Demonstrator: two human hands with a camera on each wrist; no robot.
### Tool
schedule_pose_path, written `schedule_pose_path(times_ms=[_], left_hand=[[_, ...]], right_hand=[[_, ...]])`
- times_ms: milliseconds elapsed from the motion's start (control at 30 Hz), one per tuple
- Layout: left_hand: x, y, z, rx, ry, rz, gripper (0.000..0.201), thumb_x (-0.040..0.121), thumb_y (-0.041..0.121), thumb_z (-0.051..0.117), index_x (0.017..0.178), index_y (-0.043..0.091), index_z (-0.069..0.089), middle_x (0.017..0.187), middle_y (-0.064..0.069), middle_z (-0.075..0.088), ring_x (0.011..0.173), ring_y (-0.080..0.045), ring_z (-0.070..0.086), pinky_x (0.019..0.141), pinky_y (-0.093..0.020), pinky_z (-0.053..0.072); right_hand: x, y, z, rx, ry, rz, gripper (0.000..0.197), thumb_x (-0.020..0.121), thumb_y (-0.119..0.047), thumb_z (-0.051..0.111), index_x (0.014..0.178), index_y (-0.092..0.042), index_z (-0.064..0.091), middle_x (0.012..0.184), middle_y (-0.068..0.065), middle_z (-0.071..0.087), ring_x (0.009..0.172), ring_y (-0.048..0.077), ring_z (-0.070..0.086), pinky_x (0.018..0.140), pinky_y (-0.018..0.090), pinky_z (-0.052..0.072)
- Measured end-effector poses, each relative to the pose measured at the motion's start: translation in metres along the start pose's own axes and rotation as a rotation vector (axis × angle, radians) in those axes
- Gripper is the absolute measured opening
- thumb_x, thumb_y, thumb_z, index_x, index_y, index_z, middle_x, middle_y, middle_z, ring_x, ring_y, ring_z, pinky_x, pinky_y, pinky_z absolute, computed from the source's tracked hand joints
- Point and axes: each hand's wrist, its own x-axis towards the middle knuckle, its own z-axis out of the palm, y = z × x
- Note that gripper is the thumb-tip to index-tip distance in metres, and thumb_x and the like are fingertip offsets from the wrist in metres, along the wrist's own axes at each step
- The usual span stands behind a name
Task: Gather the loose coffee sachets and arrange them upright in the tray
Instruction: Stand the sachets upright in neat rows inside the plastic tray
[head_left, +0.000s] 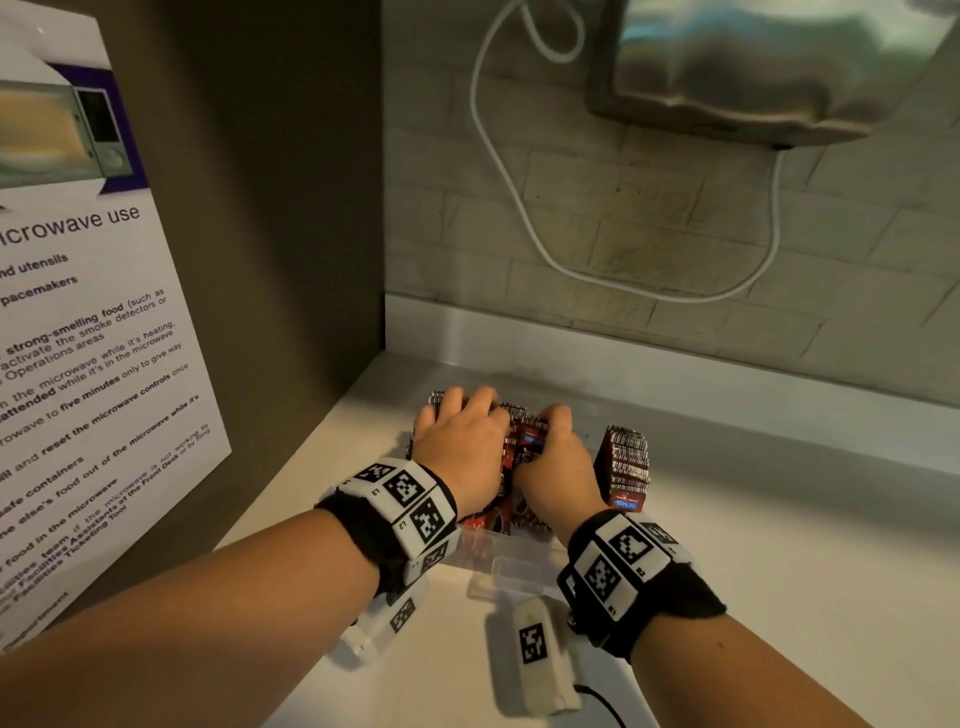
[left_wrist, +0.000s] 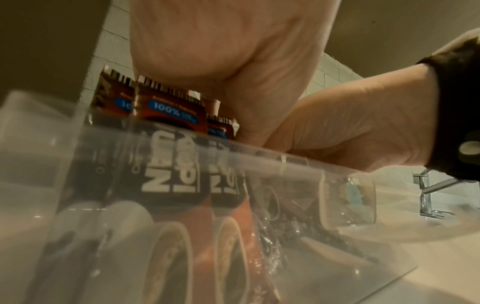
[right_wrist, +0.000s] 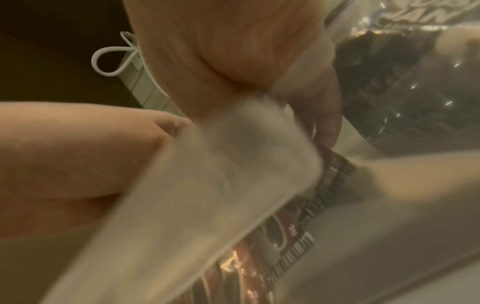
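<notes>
A clear plastic tray (head_left: 483, 545) stands on the pale counter with dark red coffee sachets (head_left: 527, 449) upright in it. My left hand (head_left: 462, 431) lies over the tops of the sachets at the tray's left side, fingers spread on them. Just to its right, my right hand (head_left: 550, 434) grips a bundle of sachets in the middle, fingers curled over their tops. A separate upright stack (head_left: 628, 462) fills the right end. In the left wrist view the sachets (left_wrist: 168, 111) stand behind the tray wall (left_wrist: 64, 148) under my palm (left_wrist: 221, 51). The right wrist view is blurred, with the tray rim (right_wrist: 233, 164) in front of the sachets (right_wrist: 335, 174).
A dark panel with a microwave-use poster (head_left: 78, 312) closes the left side. A tiled wall runs behind, with a looping white cable (head_left: 519, 218) and a metal wall unit (head_left: 753, 67) above. A small clear box (head_left: 514, 571) sits at the tray's near edge. A chrome tap (left_wrist: 428, 195) is off to the right.
</notes>
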Motion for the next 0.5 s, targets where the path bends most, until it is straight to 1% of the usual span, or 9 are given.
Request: schedule_pose_path(times_ms=[67,133,200,267,333,400,467,500], left_hand=[[0.0,0.0,0.0,0.008,-0.008,-0.006,0.041,0.085,0.022,0.063,0.124,0.026,0.052,0.141,0.007,0.032,0.128,-0.022,0.027,0.102,-0.038,0.026],[0.0,0.0,0.0,0.011,-0.013,-0.012,0.041,0.085,0.02,0.063,0.124,0.027,0.052,0.141,0.007,0.032,0.128,-0.022,0.026,0.102,-0.038,0.026],[0.0,0.0,-0.001,0.005,-0.018,-0.014,0.042,0.084,0.018,0.063,0.124,0.027,0.052,0.14,0.006,0.032,0.128,-0.022,0.026,0.103,-0.038,0.026],[0.0,0.001,-0.001,-0.001,-0.026,-0.014,0.042,0.084,0.018,0.063,0.124,0.027,0.052,0.14,0.006,0.033,0.128,-0.022,0.026,0.103,-0.038,0.025],[0.0,0.001,-0.003,-0.002,-0.026,-0.011,0.042,0.084,0.021,0.062,0.125,0.027,0.051,0.14,0.005,0.033,0.128,-0.022,0.027,0.104,-0.038,0.025],[-0.001,0.006,-0.007,-0.006,-0.005,-0.002,0.045,0.086,0.026,0.061,0.129,0.026,0.047,0.139,0.003,0.035,0.129,-0.022,0.028,0.106,-0.037,0.024],[-0.003,0.016,-0.015,-0.111,0.04,0.004,0.049,0.089,0.029,0.057,0.135,0.023,0.042,0.139,0.002,0.038,0.13,-0.02,0.029,0.108,-0.035,0.025],[-0.004,0.022,-0.018,-0.237,0.062,-0.008,0.05,0.091,0.031,0.054,0.138,0.022,0.039,0.141,0.001,0.039,0.132,-0.019,0.03,0.109,-0.034,0.026]], right_hand=[[0.0,0.002,-0.004,-0.017,-0.002,0.008,0.035,0.084,0.002,0.051,0.106,-0.019,0.035,0.097,0.011,0.061,0.083,0.026,0.061,0.07,0.04,0.053],[-0.001,0.004,-0.008,-0.015,0.022,0.018,0.033,0.085,0.004,0.05,0.107,-0.017,0.036,0.094,0.009,0.06,0.08,0.025,0.059,0.066,0.035,0.047],[-0.003,0.006,-0.011,0.005,0.063,0.033,0.035,0.084,0.006,0.05,0.11,-0.014,0.037,0.094,0.01,0.059,0.082,0.027,0.059,0.067,0.035,0.047],[-0.004,0.007,-0.012,0.019,0.083,0.04,0.039,0.083,0.009,0.049,0.113,-0.013,0.037,0.093,0.01,0.058,0.084,0.028,0.06,0.069,0.037,0.05],[-0.005,0.008,-0.011,0.02,0.087,0.03,0.043,0.081,0.012,0.049,0.11,-0.015,0.035,0.093,0.01,0.058,0.083,0.028,0.06,0.069,0.04,0.053],[-0.005,0.008,-0.008,0.013,0.11,-0.003,0.043,0.079,0.01,0.051,0.104,-0.02,0.032,0.095,0.012,0.059,0.082,0.027,0.06,0.067,0.038,0.05],[-0.005,0.01,-0.005,0.007,0.155,-0.054,0.04,0.08,0.004,0.053,0.101,-0.023,0.031,0.096,0.012,0.059,0.08,0.028,0.059,0.065,0.035,0.045],[-0.005,0.011,-0.005,0.013,0.176,-0.079,0.038,0.082,0.001,0.054,0.1,-0.023,0.031,0.094,0.012,0.059,0.078,0.028,0.059,0.063,0.034,0.042]])
